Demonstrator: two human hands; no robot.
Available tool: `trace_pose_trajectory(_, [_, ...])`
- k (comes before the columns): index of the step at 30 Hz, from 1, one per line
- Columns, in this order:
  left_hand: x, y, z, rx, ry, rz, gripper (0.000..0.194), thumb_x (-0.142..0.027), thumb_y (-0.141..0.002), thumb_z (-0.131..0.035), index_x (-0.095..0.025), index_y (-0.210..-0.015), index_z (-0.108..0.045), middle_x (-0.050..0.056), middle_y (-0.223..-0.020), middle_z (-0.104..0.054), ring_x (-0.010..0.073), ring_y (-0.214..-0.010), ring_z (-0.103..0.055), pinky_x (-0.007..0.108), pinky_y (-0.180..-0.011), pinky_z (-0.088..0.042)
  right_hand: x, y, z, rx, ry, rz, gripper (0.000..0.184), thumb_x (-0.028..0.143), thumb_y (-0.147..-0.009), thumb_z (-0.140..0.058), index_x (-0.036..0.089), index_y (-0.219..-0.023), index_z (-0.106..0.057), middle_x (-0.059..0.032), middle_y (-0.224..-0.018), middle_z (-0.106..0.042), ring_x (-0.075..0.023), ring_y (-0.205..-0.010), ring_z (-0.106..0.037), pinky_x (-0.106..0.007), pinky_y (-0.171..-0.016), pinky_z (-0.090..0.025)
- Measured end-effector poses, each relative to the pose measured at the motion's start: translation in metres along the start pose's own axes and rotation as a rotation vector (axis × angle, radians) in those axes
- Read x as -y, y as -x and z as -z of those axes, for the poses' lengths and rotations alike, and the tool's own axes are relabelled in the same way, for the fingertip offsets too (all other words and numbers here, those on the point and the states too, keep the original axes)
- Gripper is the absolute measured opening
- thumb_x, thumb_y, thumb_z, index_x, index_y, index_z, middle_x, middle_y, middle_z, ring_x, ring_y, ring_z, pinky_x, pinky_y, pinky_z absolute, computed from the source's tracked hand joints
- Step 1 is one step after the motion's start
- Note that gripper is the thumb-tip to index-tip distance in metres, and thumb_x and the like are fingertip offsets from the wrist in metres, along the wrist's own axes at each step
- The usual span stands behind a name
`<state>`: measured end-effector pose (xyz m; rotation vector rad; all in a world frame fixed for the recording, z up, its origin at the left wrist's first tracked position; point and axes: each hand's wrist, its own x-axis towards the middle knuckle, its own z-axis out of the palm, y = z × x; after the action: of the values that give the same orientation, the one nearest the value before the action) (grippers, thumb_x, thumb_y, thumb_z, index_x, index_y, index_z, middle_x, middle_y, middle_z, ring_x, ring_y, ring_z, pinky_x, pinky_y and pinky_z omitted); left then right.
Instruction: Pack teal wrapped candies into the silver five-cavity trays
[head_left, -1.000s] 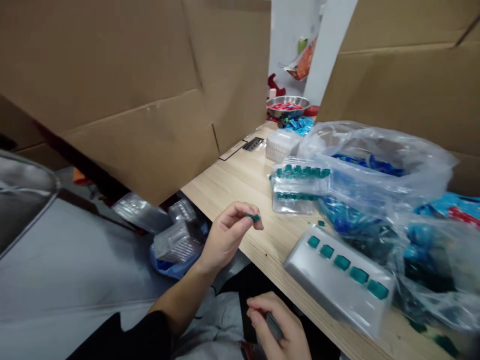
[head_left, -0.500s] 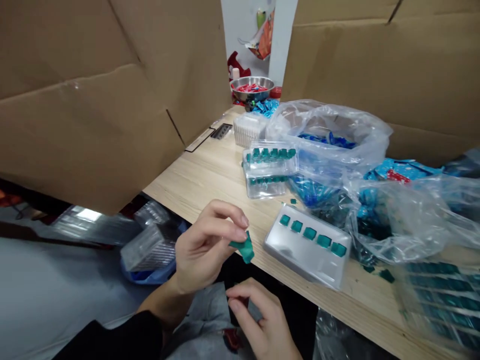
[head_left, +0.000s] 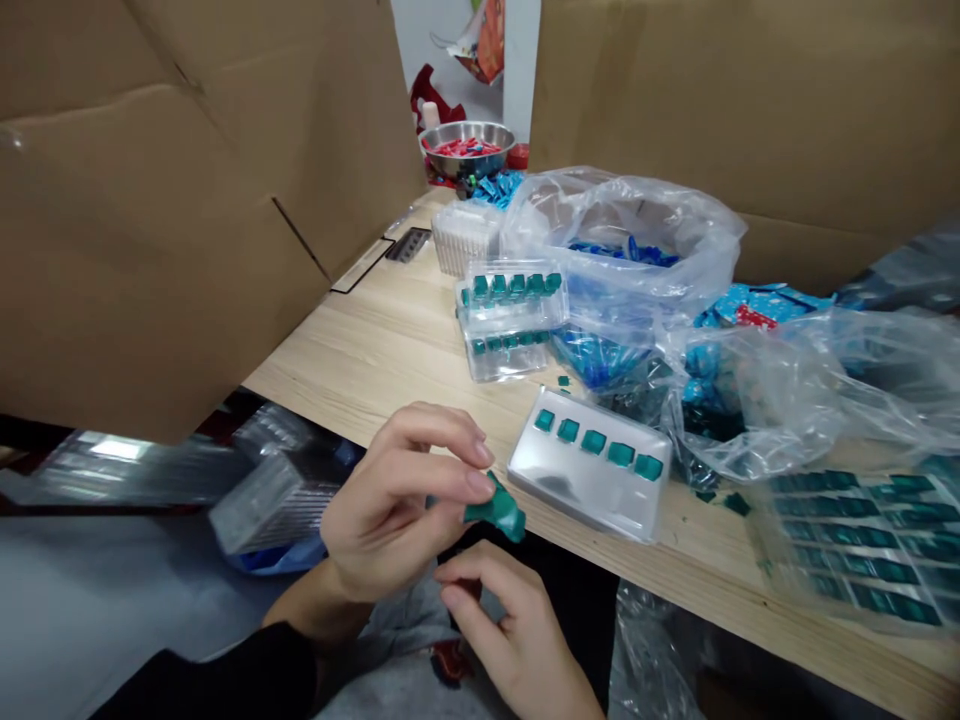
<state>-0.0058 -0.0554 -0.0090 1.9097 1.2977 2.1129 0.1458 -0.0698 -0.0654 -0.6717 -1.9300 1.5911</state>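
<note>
My left hand (head_left: 409, 500) pinches a crumpled green piece of shiny film (head_left: 499, 510) between thumb and fingers, in front of the table edge. Just below it, my right hand (head_left: 506, 620) is above my lap, thumb and forefinger tips drawn together; whatever may be between them is too small to make out. On the table nearby lies a clear plastic tray (head_left: 577, 490) with a row of several green pieces (head_left: 594, 441) along its far side. Behind it stand stacked clear trays (head_left: 514, 312), which also hold green pieces.
An open plastic bag with blue pieces (head_left: 622, 230) stands behind the trays. At the right are more clear bags (head_left: 787, 400) and a tray of green strips (head_left: 862, 550). Green scraps (head_left: 736, 503) lie beside it. Cardboard walls (head_left: 187, 200) flank the table (head_left: 360, 340). A metal bowl (head_left: 469, 150) sits far back.
The view has shifted, so the table things appear further left and higher. The green film has turned slightly in my left hand. My right hand keeps its pinched pose.
</note>
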Motion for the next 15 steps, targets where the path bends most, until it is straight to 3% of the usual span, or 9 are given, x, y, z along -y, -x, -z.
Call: trace_pose_trajectory(15, [0.0070,0.0009,0.0075,0.022,0.102,-0.069,0.022,-0.002,-0.093,-0.056,-0.018,-0.102,-0.066,0.002,-0.097,-0.067,0.0114,-0.093,-0.065,0.029,-0.085,-0.059,-0.0018,0.0002,-0.0048,0.023,0.002,-0.073,0.014,0.020,-0.094,-0.058,0.021,-0.095,-0.071,-0.0012,-0.084,-0.071,-0.0126,-0.076,-0.067,-0.022,-0.071,-0.051])
